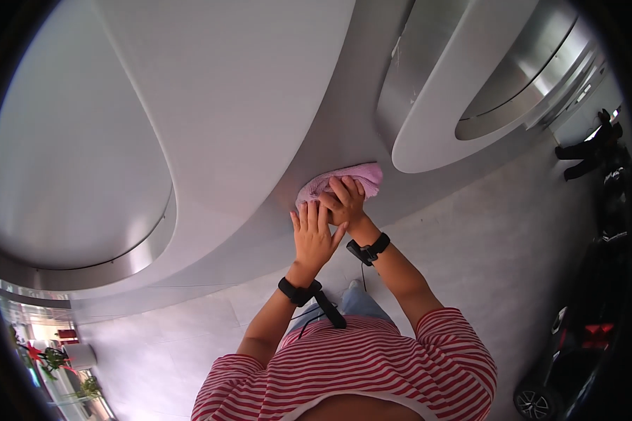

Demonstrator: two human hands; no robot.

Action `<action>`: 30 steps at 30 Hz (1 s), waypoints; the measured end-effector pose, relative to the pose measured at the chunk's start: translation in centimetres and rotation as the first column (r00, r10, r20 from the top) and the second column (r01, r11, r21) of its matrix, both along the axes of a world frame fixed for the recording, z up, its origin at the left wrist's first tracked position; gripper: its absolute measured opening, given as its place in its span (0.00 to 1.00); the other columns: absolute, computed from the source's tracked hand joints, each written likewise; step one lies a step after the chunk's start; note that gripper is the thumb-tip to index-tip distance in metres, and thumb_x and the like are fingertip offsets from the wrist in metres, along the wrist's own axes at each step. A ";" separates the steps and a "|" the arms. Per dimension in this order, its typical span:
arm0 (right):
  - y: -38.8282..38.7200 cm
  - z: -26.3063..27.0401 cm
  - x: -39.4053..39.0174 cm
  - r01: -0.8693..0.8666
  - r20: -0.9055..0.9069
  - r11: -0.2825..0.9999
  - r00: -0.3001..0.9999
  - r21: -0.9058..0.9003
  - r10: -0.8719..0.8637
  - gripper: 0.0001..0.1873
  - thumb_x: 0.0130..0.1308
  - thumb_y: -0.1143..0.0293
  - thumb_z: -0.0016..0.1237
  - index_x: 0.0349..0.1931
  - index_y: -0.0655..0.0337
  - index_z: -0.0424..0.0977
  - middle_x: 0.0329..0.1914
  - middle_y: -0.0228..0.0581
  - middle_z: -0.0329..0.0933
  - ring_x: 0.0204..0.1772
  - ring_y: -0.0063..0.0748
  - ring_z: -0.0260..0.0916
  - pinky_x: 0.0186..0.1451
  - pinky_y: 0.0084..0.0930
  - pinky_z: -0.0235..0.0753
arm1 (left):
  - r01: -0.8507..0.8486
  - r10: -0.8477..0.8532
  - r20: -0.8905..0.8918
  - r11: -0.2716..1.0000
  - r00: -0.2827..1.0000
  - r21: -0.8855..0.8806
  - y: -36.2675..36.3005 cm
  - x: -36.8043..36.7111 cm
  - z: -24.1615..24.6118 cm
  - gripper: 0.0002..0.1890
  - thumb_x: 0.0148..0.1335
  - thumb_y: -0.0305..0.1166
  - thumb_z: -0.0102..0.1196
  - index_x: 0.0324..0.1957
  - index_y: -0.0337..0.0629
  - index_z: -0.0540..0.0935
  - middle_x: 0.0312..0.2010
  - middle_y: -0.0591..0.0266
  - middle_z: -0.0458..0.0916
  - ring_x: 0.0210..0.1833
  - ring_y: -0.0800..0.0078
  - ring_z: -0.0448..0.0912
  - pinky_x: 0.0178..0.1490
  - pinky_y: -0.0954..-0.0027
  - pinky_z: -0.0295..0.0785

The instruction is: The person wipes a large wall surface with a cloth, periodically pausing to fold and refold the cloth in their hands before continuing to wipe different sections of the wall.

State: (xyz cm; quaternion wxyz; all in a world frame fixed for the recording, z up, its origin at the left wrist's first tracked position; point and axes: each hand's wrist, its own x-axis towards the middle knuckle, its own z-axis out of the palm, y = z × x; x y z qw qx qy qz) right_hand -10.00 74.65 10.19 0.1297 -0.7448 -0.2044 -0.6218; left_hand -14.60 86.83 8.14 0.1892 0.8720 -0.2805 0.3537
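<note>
A folded pink cloth (369, 178) lies against a smooth grey surface (342, 126), between two raised, rounded light-grey panels. My right hand (345, 202) presses down on the cloth with bent fingers. Close beside it, my left hand (312, 234) is stretched out flat with fingers apart, its fingertips at the cloth's near edge and its thumb close to the right hand. Each wrist wears a black strap with a small device. What lies beneath the cloth and under the right palm is hidden.
The large left panel (226, 105) and the smaller right panel (426, 142) frame metal recesses. Below them runs a grey tiled floor (484, 252). A dark car (563, 347) stands at right, with a person in dark clothes (592, 144) beyond. A potted plant (55, 358) is at lower left.
</note>
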 end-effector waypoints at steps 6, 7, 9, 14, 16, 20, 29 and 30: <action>-0.1 4.4 0.2 0.000 0.034 0.991 0.999 0.135 -0.005 0.17 0.63 0.55 0.52 0.53 0.42 0.73 0.66 0.33 0.66 0.68 0.43 0.60 0.67 0.40 0.57 | -0.009 0.020 0.113 0.995 0.993 -0.098 -2.1 0.9 3.3 0.47 0.59 0.56 0.53 0.70 0.29 0.55 0.71 0.33 0.49 0.76 0.37 0.42 0.72 0.35 0.27; -0.4 3.8 0.4 0.012 0.006 0.996 1.000 0.085 -0.013 0.18 0.63 0.55 0.52 0.53 0.42 0.73 0.66 0.33 0.65 0.68 0.43 0.60 0.67 0.39 0.56 | -0.044 0.054 0.075 0.991 0.996 -0.124 -2.7 0.8 2.9 0.47 0.60 0.56 0.52 0.70 0.29 0.55 0.71 0.33 0.49 0.76 0.37 0.42 0.72 0.35 0.27; -1.4 1.3 -0.8 -0.061 -0.088 0.996 0.994 0.067 0.067 0.18 0.63 0.58 0.53 0.54 0.43 0.73 0.66 0.33 0.66 0.69 0.42 0.59 0.68 0.40 0.59 | -0.111 0.110 -0.017 0.993 0.994 -0.029 -3.5 -0.6 1.2 0.47 0.62 0.58 0.49 0.70 0.28 0.54 0.71 0.31 0.48 0.76 0.36 0.41 0.72 0.35 0.30; -11.2 -3.5 -1.0 -0.228 -0.342 0.970 0.921 -0.081 0.188 0.20 0.61 0.62 0.55 0.55 0.42 0.74 0.66 0.29 0.67 0.63 0.32 0.66 0.67 0.35 0.66 | -0.160 0.152 -0.290 0.987 0.945 -0.003 -11.4 -2.5 -2.0 0.44 0.62 0.58 0.51 0.67 0.30 0.61 0.69 0.35 0.55 0.73 0.37 0.50 0.71 0.37 0.44; -16.7 -3.8 -0.7 -0.219 -0.352 0.965 0.922 -0.141 0.158 0.20 0.60 0.63 0.56 0.55 0.43 0.74 0.64 0.27 0.68 0.60 0.29 0.69 0.64 0.33 0.71 | -0.137 0.128 -0.263 0.990 0.956 -0.018 -15.7 -2.4 -2.2 0.40 0.61 0.55 0.55 0.67 0.36 0.64 0.68 0.41 0.60 0.72 0.44 0.56 0.71 0.43 0.52; -27.2 -2.2 -1.1 -0.174 -0.363 0.962 0.928 -0.212 0.088 0.22 0.59 0.64 0.57 0.56 0.43 0.74 0.62 0.26 0.69 0.61 0.31 0.68 0.66 0.36 0.67 | -0.022 0.043 -0.241 0.995 0.970 0.093 -23.6 -1.7 -1.3 0.38 0.60 0.50 0.57 0.69 0.45 0.63 0.68 0.52 0.62 0.72 0.56 0.59 0.72 0.53 0.54; -24.1 -1.5 -1.0 -0.401 -0.502 0.866 0.837 -0.298 0.215 0.27 0.57 0.67 0.58 0.60 0.44 0.73 0.58 0.25 0.72 0.62 0.31 0.67 0.65 0.33 0.66 | -0.301 0.335 -0.332 0.942 0.882 0.150 -22.3 -3.5 -1.4 0.35 0.63 0.43 0.55 0.69 0.42 0.61 0.71 0.52 0.59 0.75 0.58 0.55 0.73 0.47 0.50; -22.8 -1.8 -0.7 -0.417 -0.445 0.856 0.857 -0.306 0.259 0.28 0.58 0.69 0.56 0.61 0.44 0.72 0.60 0.24 0.72 0.62 0.29 0.67 0.65 0.31 0.67 | -0.329 0.362 -0.329 0.932 0.872 0.153 -21.6 -3.5 -1.7 0.35 0.63 0.42 0.56 0.69 0.41 0.61 0.71 0.51 0.58 0.75 0.55 0.54 0.73 0.46 0.50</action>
